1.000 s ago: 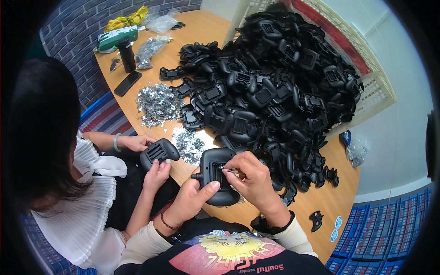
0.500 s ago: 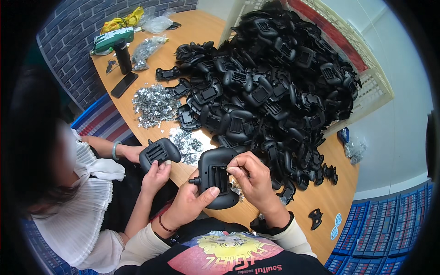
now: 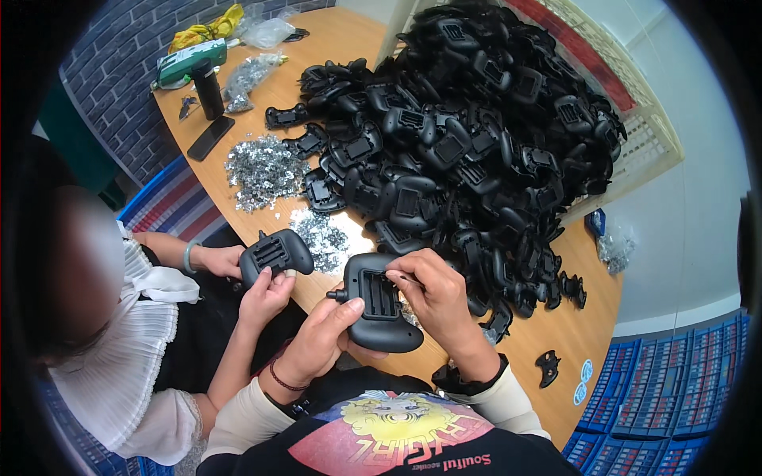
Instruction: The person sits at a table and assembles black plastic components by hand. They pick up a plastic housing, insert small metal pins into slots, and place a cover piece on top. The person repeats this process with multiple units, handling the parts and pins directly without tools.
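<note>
A black game controller shell (image 3: 387, 336) with an uncovered battery compartment is held in front of my chest. My left hand (image 3: 319, 339) grips its left side, the thumb lying on the edge near the compartment. At the compartment's upper right corner, the fingers of my right hand (image 3: 435, 295) are pinched together; whatever they hold is too small to make out. Just beyond the shell lies a heap of small shiny metal pieces (image 3: 324, 239), with a larger heap of metal pieces (image 3: 266, 170) farther back.
At my left, a person holds a similar black controller shell (image 3: 295, 249). A great pile of black controller shells (image 3: 452, 147) spills from a cream plastic crate (image 3: 652, 151). A phone (image 3: 211, 139), a black bottle (image 3: 208, 94) and bags stand far left. Blue trays (image 3: 667, 389) are at right.
My left thumb has shifted up along the shell's edge, and the shell has turned slightly. My right fingers remain pinched at the compartment's corner, a little higher up.
</note>
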`<state>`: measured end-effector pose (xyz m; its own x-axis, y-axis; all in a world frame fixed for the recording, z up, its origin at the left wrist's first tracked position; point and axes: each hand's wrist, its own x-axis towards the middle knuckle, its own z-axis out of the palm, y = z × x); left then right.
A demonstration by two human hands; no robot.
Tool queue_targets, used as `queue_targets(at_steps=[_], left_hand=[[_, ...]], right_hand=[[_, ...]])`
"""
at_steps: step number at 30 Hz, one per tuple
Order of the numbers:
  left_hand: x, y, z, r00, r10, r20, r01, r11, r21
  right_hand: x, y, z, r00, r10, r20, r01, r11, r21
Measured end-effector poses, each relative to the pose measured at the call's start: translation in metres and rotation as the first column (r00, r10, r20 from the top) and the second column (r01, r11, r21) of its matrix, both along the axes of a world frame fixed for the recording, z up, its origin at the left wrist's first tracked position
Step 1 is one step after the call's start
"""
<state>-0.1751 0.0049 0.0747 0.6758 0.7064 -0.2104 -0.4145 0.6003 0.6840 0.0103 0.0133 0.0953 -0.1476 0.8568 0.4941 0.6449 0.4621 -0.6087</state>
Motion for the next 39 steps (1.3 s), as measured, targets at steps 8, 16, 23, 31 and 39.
queue_targets(at_steps=[8,16,23,31,39], left_hand=[[0.000,-0.002,0.001,0.999,0.009,-0.046,-0.008,1.000,0.021],[0.000,-0.006,0.005,0.997,0.026,-0.072,-0.023,0.999,0.044],[0.002,-0.011,0.011,0.982,0.112,-0.149,-0.065,0.955,0.289],[0.005,-0.008,0.020,0.997,0.060,-0.052,-0.061,0.998,-0.025],[0.005,-0.004,0.007,0.999,-0.018,0.035,0.017,1.000,0.021]], right_hand=[[0.006,-0.006,0.007,0.990,0.073,0.122,-0.077,0.997,0.030],[0.007,-0.011,0.010,0.996,0.076,0.051,-0.071,0.994,-0.085],[0.013,-0.007,0.010,0.983,0.049,-0.175,-0.098,0.955,-0.280],[0.011,-0.010,0.014,0.986,0.025,-0.162,-0.064,0.970,-0.236],[0.013,-0.007,0.007,0.982,0.069,-0.178,-0.089,0.991,-0.104]])
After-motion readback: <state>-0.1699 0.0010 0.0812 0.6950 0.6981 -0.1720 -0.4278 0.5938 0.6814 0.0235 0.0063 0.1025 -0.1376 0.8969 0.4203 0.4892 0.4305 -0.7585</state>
